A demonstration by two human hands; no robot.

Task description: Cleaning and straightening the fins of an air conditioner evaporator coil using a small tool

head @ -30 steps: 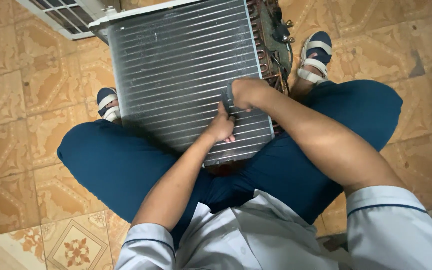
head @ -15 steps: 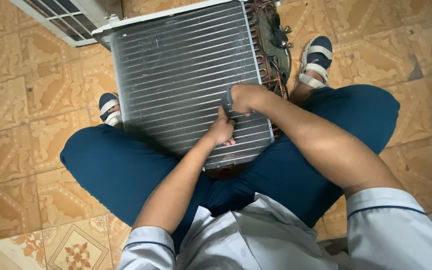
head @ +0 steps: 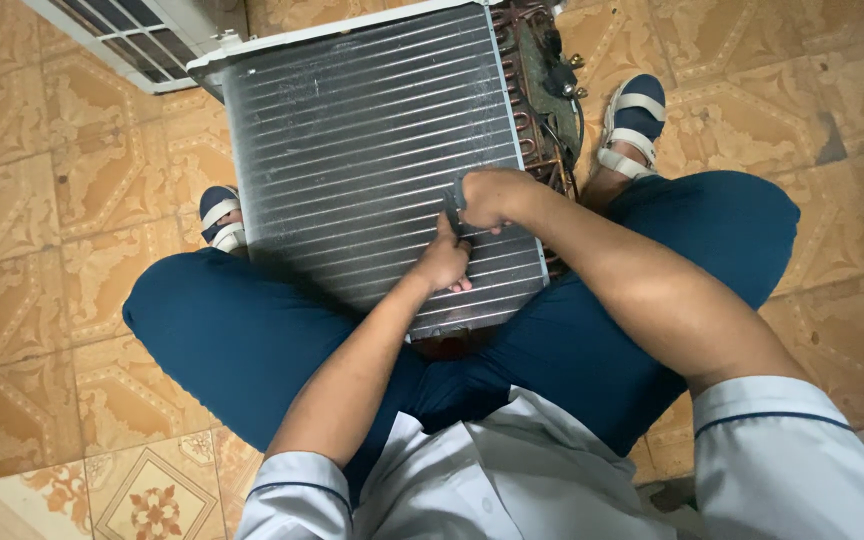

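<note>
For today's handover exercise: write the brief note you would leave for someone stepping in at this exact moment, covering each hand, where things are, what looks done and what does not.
Left hand: resting on the finned coil, fingers by the tool.
Right hand: closed on a small dark tool pressed to the fins; what kind of tool is too small to tell.
Coil: leaning between the knees of a person sitting on the tiled floor, copper tubing along its right edge, a white grille behind it.
Done: cannot tell; the fins look alike all over.
Left: nothing shows which rows have been worked, so check the fins around the tool first.

Both hands (head: 467,230) close together, curled.
</note>
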